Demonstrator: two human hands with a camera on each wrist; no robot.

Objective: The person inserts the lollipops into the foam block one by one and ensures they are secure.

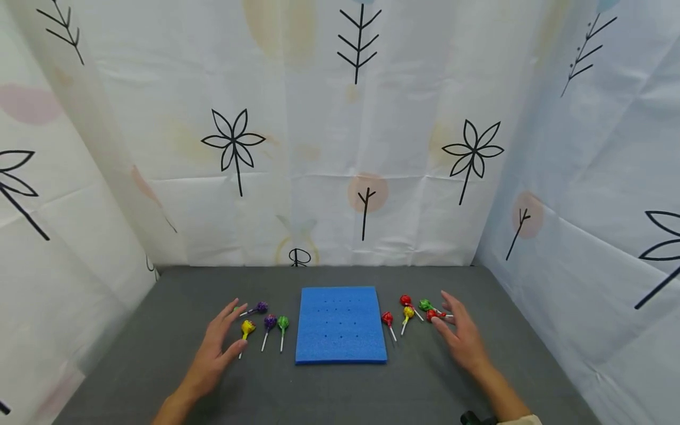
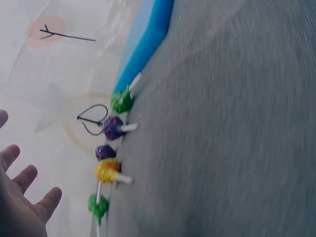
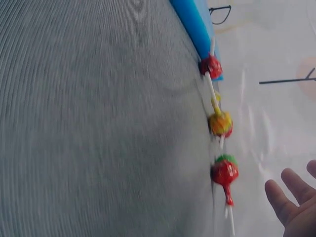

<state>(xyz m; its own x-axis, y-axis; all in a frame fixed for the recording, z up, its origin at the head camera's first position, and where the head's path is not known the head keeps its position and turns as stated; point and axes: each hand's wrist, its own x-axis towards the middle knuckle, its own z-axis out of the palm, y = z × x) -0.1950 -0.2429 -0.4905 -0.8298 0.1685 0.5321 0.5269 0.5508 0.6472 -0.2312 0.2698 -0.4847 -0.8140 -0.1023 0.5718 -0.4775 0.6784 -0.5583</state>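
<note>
A blue foam pad [image 1: 341, 324] with rows of small holes lies flat on the grey table [image 1: 340, 389]. To its left lie several lollipops: yellow [image 1: 247, 327], purple [image 1: 270, 322] and green [image 1: 283, 323]. My left hand [image 1: 220, 339] hovers over them, fingers spread, holding nothing. Right of the pad lie red [image 1: 387, 319], yellow [image 1: 408, 313] and green [image 1: 425, 305] lollipops. My right hand [image 1: 459, 333] hovers open beside them, nearest a red one [image 1: 431, 315]. The left wrist view shows the left fingers [image 2: 24, 197] apart from the yellow lollipop [image 2: 107, 171]. The right fingers [image 3: 291, 202] are clear of a red lollipop [image 3: 225, 172].
Patterned white cloth walls [image 1: 340, 147] close in the table at the back and on both sides. Bare grey table surface lies in front of the pad, between my forearms. A dark object [image 1: 470, 418] shows at the bottom edge by my right wrist.
</note>
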